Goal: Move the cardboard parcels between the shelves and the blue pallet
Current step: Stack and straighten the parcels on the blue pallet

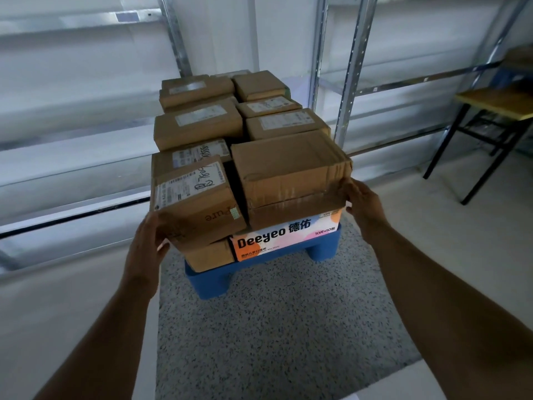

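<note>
Blue pallet [261, 256], loaded with stacked cardboard parcels [199, 127], standing on speckled grey mat [274, 327] before metal shelving [356, 67]. Left hand [147, 241] curled round near left corner of labelled parcel [193, 203], tilted and overhanging the pallet's front edge. Right hand [364, 209] pressed against right front corner of plain parcel [288, 171], thumb on its front face, fingers wrapped behind the edge; how tightly, not discernible. Plain parcel resting on a further brown box, itself atop printed "Deeyeo" carton [285, 235] at the pallet's front right. Dark gap between labelled and plain parcels. Remaining parcels packed in two rows toward the back, tops at uneven heights. Open floor on both sides of the mat and in front of the pallet. Shelf rails close behind and to the left of the stack; upright post just beside its right rear. Black-legged table [496, 111] with yellow top well apart at far right.
</note>
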